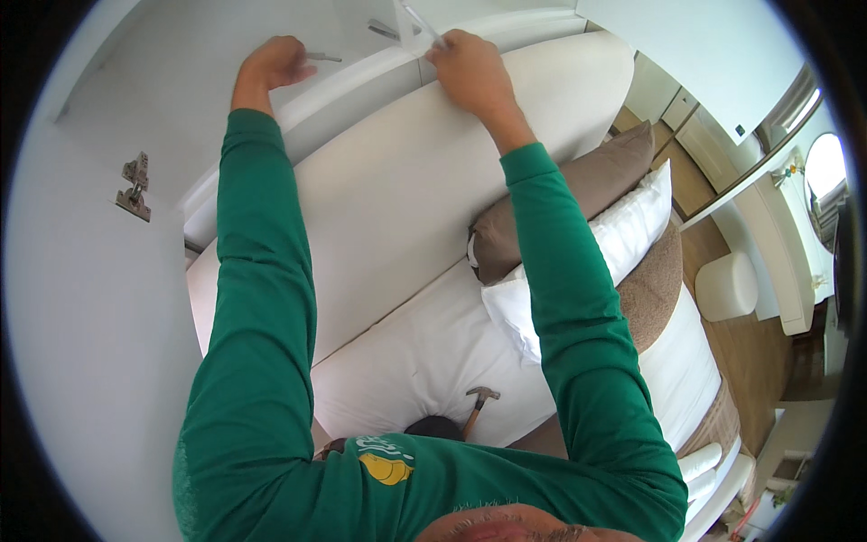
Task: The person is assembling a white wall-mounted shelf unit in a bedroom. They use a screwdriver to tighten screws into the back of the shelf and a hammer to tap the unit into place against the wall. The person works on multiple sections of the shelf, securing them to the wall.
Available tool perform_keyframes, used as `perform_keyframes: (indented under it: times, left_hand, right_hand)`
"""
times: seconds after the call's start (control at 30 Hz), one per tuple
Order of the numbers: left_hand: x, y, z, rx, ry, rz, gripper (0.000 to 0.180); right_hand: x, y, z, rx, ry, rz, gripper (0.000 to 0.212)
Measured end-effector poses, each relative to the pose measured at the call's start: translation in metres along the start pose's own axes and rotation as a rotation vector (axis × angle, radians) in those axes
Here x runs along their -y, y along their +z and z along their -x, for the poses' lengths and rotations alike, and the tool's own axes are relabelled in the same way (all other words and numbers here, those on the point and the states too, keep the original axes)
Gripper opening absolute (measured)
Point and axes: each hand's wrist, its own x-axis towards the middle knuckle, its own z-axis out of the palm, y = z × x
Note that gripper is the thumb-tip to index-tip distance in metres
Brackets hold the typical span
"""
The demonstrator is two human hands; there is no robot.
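Both my arms, in green sleeves, reach up to a white cabinet (325, 23) above the bed. My left hand (275, 63) is closed near the cabinet's lower edge. A short, thin grey metal piece (324, 58) sticks out from its fingers toward the right; its exact kind is unclear. To the right, my right hand (471, 74) pinches a slim, pale rod-like strip (423, 25) that slants up to the left. A metal fitting (384, 31) lies beside that strip. On the white door panel at left, a metal hinge (135, 185) is fixed.
Below stands a pale padded headboard (388, 199) with a white bed (397, 379). Brown pillows (578, 199) and a white pillow (632, 226) rest against it. A hammer (476, 406) lies on the bed near my body. Right of the bed are a round stool (726, 286) and a dressing table (786, 262).
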Motion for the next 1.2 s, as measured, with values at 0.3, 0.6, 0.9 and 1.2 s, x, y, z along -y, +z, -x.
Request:
perform_keyframes:
  times: [0.3,0.6,0.9,1.2]
  left_hand:
    - [0.029,0.018,-0.036,-0.131,-0.429,-0.014,0.018]
    - [0.042,0.021,-0.017,0.131,0.01,-1.13,0.029]
    - [-0.071,0.058,0.024,0.08,-0.191,0.606,0.036]
    - [-0.088,0.076,0.021,0.358,-0.016,0.71,0.022]
  right_hand:
    - [-0.009,-0.001,-0.004,0.038,0.172,-0.031,0.033]
    - [-0.008,0.002,-0.002,0.011,0.129,-0.01,0.03]
    - [-0.012,0.005,-0.006,-0.035,0.034,-0.031,0.027]
    - [-0.012,0.016,-0.008,-0.015,0.07,0.059,0.036]
